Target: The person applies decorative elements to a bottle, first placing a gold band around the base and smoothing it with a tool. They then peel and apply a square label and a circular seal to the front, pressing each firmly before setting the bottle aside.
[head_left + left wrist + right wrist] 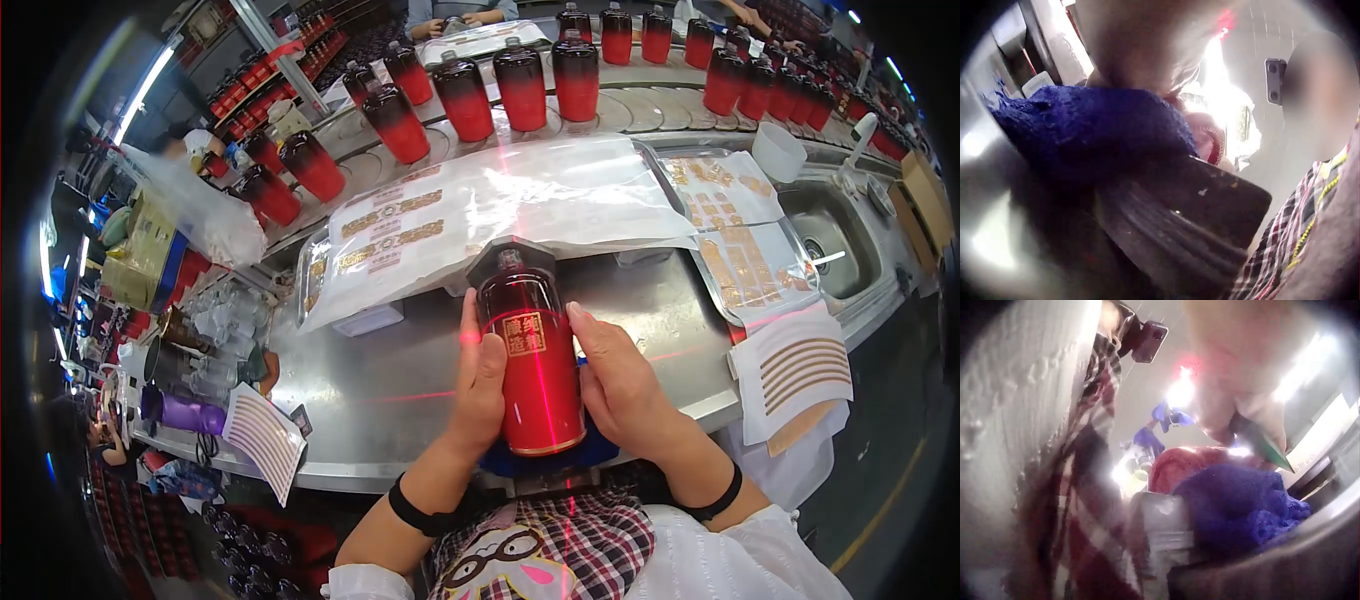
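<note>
A glossy red bottle (540, 400) that darkens to black at its shoulder lies between my two hands, neck pointing away from me. Gold characters in a square (524, 333) mark its front, and a thin red light line runs down it. On its left side my left hand (480, 390) holds it, thumb near the surface. My right hand (625, 385) grips the opposite side, one finger reaching up to the shoulder. Beneath the bottle is a blue cloth (1235, 503) on a support. A dark angular block (485, 268) sits round the neck end.
White sheets with gold decals (395, 230) cover a tray beyond the bottle. Another decal tray (745, 250) stands right, beside a sink (835, 240). Several red-black bottles (523, 90) line the conveyor behind. Striped decal sheets (265, 440) hang at the table's front edge.
</note>
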The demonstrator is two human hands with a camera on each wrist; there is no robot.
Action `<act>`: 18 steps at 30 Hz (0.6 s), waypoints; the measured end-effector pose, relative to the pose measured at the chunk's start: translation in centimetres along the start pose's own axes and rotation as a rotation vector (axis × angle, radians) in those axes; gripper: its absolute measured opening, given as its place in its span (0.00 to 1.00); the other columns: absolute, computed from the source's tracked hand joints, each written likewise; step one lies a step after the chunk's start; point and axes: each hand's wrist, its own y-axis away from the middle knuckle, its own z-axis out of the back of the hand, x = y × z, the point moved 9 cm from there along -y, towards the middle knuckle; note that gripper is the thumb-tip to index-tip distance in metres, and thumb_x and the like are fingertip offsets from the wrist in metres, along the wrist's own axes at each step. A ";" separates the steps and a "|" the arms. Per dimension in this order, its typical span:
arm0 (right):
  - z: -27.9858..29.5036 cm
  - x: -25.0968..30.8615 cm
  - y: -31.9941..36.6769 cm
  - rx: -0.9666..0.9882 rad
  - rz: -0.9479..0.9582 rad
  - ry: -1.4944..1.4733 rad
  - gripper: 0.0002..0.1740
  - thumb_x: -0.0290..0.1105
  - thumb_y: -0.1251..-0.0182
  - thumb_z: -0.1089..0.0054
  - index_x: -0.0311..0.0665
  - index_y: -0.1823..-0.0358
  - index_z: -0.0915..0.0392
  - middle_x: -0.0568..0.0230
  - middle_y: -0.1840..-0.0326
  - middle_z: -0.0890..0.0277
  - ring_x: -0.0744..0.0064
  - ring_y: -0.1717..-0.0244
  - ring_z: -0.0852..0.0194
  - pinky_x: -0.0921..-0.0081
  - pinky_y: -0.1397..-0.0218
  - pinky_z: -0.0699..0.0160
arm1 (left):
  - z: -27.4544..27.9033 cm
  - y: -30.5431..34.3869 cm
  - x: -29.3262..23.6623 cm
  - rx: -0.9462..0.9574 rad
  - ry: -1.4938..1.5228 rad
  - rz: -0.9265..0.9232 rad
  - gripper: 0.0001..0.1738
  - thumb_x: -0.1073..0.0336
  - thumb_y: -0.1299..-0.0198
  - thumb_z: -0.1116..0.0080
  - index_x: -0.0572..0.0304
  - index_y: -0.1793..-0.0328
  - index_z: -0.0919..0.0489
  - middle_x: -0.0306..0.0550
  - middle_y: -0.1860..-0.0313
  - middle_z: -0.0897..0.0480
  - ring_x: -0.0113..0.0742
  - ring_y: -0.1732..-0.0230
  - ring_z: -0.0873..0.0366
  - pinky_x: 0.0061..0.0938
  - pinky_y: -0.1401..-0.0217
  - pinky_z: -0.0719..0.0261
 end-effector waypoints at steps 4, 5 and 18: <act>0.2 -0.1 -0.4 0.037 0.026 0.066 0.39 0.11 0.50 0.50 0.21 0.30 0.40 0.31 0.36 0.32 0.33 0.38 0.32 0.50 0.32 0.32 | -0.6 -0.5 -0.1 0.029 0.043 -0.028 0.42 0.38 0.28 0.57 0.60 0.21 0.51 0.51 0.34 0.30 0.37 0.37 0.26 0.32 0.35 0.25; 0.2 0.0 -0.4 0.048 0.031 0.070 0.39 0.11 0.50 0.50 0.21 0.30 0.40 0.31 0.37 0.32 0.33 0.38 0.32 0.50 0.32 0.32 | -0.5 -0.5 0.0 0.031 0.058 -0.023 0.43 0.37 0.28 0.57 0.60 0.21 0.53 0.52 0.33 0.30 0.38 0.36 0.27 0.33 0.34 0.26; -0.6 -0.6 0.0 0.134 -0.018 0.113 0.43 0.14 0.49 0.45 0.41 0.25 0.37 0.32 0.35 0.35 0.35 0.39 0.32 0.53 0.34 0.29 | 0.5 0.6 -0.4 -0.003 0.005 0.006 0.55 0.49 0.33 0.43 0.69 0.18 0.67 0.59 0.22 0.46 0.41 0.23 0.44 0.34 0.22 0.46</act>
